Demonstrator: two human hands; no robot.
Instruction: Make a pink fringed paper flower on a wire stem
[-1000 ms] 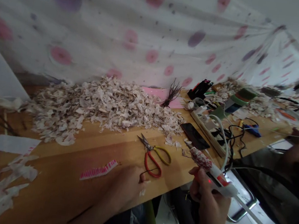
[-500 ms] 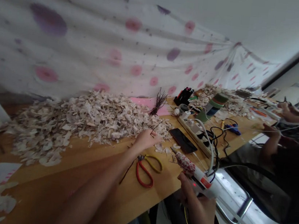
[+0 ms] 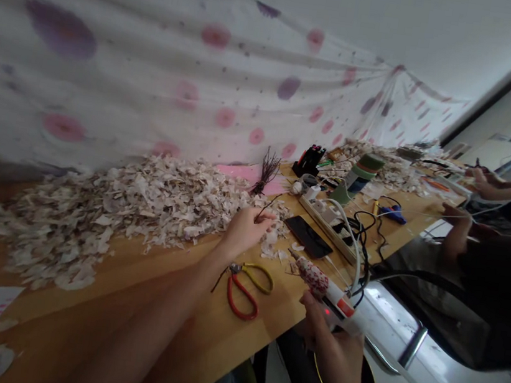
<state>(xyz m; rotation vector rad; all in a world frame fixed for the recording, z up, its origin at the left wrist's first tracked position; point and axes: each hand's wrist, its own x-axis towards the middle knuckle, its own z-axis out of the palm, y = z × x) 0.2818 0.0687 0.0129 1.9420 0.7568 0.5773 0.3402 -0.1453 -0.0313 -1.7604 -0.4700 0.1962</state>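
Note:
A thin dark twig (image 3: 268,207) is pinched in my left hand (image 3: 248,231), over the near right edge of a heap of pale, papery flakes (image 3: 160,201). My right hand (image 3: 332,346) grips a glue gun (image 3: 319,280) with a red-and-white patterned barrel and a lit red light; its nozzle points up and left over the table edge. Between my hands, pliers (image 3: 242,290) with one red and one yellow handle lie on the table, handles apart. A bundle of dark twigs (image 3: 266,174) rests on a pink sheet (image 3: 239,172) behind the heap.
A black phone (image 3: 308,237) lies beside a white power strip (image 3: 329,220) with tangled cables. Behind stand a green-and-blue container (image 3: 362,173) and a black pen holder (image 3: 309,161). Another glue gun (image 3: 394,212), blue, lies further right. Co-workers sit along the right side.
My left hand has risen slightly, and the twig in it shows more clearly. The whole view has shifted a little; my right hand still holds the glue gun in nearly the same place.

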